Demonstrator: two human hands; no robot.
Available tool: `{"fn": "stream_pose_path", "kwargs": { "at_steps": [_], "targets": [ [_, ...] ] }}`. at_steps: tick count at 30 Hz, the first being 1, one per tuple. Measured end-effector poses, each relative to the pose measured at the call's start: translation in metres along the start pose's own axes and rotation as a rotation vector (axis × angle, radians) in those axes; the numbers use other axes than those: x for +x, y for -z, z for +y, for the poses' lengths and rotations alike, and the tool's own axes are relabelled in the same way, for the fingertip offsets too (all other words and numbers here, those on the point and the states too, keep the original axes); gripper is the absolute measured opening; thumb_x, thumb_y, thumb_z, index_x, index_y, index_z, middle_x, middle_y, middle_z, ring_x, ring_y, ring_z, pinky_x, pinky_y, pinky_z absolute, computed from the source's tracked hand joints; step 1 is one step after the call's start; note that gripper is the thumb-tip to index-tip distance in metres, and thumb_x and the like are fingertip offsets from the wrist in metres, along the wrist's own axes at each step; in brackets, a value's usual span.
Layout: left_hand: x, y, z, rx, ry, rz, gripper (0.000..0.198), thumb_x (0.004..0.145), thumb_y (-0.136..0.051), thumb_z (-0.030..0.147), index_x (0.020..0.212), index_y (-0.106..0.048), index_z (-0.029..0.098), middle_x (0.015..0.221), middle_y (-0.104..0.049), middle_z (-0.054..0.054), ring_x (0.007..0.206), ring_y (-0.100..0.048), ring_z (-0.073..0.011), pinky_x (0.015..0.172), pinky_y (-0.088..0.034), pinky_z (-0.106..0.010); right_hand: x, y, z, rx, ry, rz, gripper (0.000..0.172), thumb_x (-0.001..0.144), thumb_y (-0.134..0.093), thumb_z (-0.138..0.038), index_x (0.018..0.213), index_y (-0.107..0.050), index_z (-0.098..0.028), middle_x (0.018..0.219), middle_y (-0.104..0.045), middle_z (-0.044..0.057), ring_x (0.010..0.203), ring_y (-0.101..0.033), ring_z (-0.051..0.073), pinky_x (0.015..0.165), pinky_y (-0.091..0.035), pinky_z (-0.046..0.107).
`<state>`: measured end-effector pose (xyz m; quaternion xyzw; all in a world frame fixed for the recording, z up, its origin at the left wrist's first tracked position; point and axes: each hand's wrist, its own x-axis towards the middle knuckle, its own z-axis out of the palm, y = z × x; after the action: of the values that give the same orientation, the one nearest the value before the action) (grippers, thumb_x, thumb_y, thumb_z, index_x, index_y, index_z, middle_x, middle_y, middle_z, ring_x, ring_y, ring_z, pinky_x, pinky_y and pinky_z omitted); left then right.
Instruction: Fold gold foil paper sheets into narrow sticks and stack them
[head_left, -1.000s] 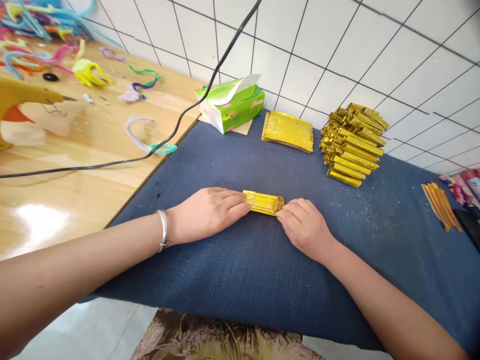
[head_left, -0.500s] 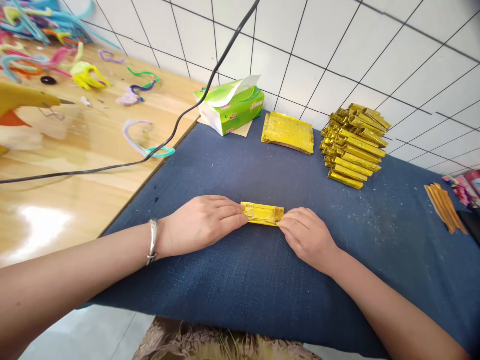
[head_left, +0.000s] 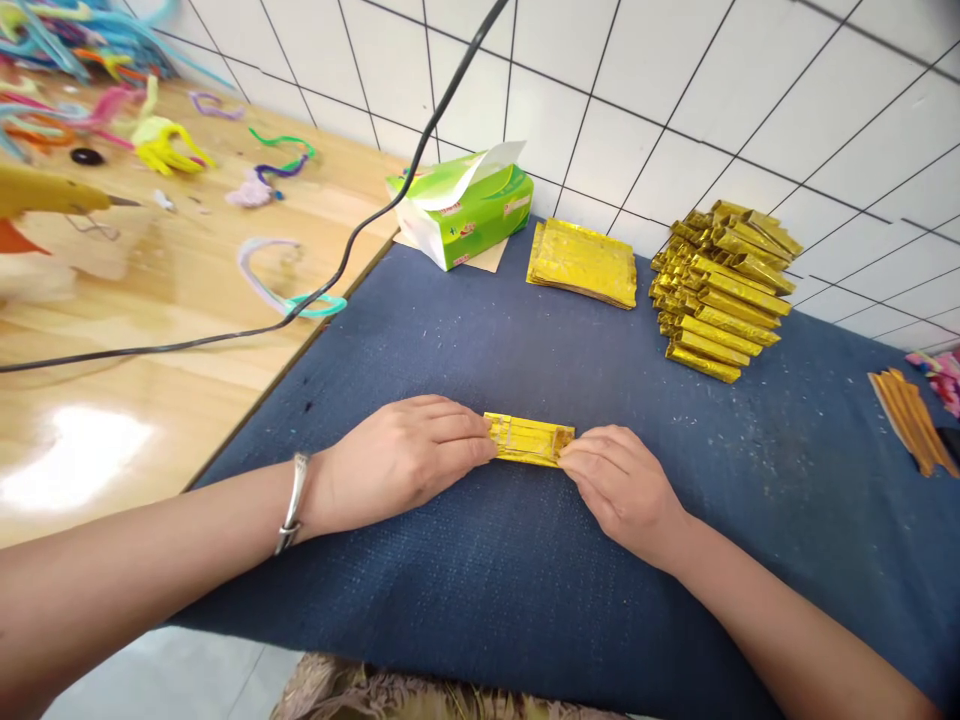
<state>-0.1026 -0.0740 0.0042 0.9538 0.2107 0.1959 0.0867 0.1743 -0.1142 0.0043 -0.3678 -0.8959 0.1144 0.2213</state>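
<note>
A folded strip of shiny gold paper [head_left: 529, 440] lies on the dark blue cloth [head_left: 420, 560] in front of me, with crease lines along its length. My left hand [head_left: 411, 450], a silver bangle at its wrist, pinches the strip's left end. At the other end, the closed fingertips of my right hand [head_left: 619, 485] grip its lower right corner. Farther back is a stack of flat gold sheets [head_left: 583, 262]. To the right of that stack rises a pile of folded gold paper strips [head_left: 724, 300].
A green tissue box [head_left: 476, 215] stands by the tiled wall. A black cable [head_left: 352, 255] crosses the left side above the wooden tabletop [head_left: 187, 360]. There lie a yellow glue gun [head_left: 56, 190] and colourful pipe cleaners [head_left: 45, 50]. Orange-brown strips [head_left: 907, 420] lie far right.
Both hands keep their hold at the two ends of the gold strip. The view has shifted slightly, so the strip and hands sit a little lower in the picture.
</note>
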Motion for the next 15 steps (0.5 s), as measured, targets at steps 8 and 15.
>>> {"fn": "stream_pose_path", "kwargs": {
  "at_steps": [8,15],
  "targets": [
    [0.008,0.0,0.004,-0.108,0.187,0.021,0.016,0.09,-0.046,0.021,0.097,-0.06,0.019,0.093,-0.066,-0.003,0.088,-0.059,-0.015,0.083,-0.042,-0.032,0.012,0.002,-0.003,0.085,-0.269,0.058,0.014,0.087,-0.049,-0.018,0.089,-0.062,-0.02,0.076,-0.065,0.001,0.072,-0.056,0.014,0.07,-0.043,0.03],
    [0.019,-0.004,0.006,-0.127,0.407,-0.007,0.021,0.092,-0.041,0.027,0.095,-0.059,0.017,0.087,-0.064,-0.003,0.08,-0.057,-0.0154,0.076,-0.042,-0.031,0.021,0.001,-0.006,0.068,-0.433,0.016,0.014,0.086,-0.048,-0.018,0.087,-0.062,-0.021,0.078,-0.065,0.0,0.072,-0.056,0.015,0.068,-0.042,0.027]
  ]
}}
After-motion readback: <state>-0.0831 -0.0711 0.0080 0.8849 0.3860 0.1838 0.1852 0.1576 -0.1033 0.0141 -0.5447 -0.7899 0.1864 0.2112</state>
